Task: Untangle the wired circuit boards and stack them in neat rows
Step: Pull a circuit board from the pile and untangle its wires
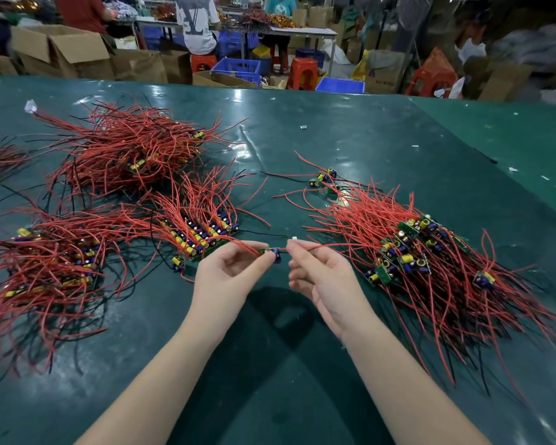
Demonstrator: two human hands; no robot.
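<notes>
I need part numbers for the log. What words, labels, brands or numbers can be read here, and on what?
"LV": a large monogram, partly visible, on the back of a seated person's white T-shirt.
Circuit boards, including the board in the left hand: any markings too small to read.
Cardboard box beyond the table: dark print, too blurred to read.
</notes>
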